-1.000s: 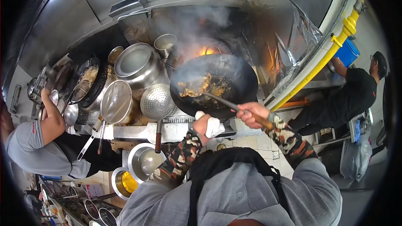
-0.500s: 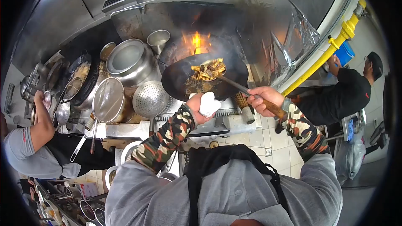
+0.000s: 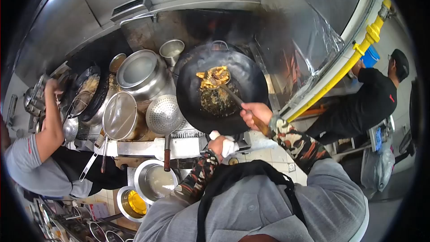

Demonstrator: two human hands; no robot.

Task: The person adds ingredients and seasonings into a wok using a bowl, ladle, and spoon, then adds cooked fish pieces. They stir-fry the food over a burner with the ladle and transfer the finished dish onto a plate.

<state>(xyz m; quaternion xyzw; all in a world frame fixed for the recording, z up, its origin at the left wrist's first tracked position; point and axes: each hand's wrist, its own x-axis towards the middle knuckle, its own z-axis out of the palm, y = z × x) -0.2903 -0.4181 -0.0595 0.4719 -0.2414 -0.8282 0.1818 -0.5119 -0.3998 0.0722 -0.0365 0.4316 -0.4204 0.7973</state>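
A large black wok (image 3: pixel 188 107) sits on the burner, its inside facing up. Browned food pieces (image 3: pixel 214 77) are heaped at the head of a ladle (image 3: pixel 232 95), and dark oily residue lies below them in the wok. My right hand (image 3: pixel 257 115) is closed round the ladle's handle, over the wok's right near side. At the wok's near rim, my left hand (image 3: pixel 217 146) is closed on a folded white cloth (image 3: pixel 229 147). Whether the cloth wraps a wok handle is hidden.
Left of the wok are a perforated skimmer (image 3: pixel 165 114), a mesh strainer (image 3: pixel 120 115) and a lidded steel pot (image 3: pixel 139 72). Steel bowls (image 3: pixel 154 179) stand below. Co-workers work at left (image 3: pixel 33 161) and right (image 3: pixel 378 94). A yellow pipe (image 3: pixel 331 85) runs along the right.
The wok has come down from a tilt to lie flatter, and the flame behind it no longer shows. My left hand has moved down with the cloth; my right hand has shifted left and down.
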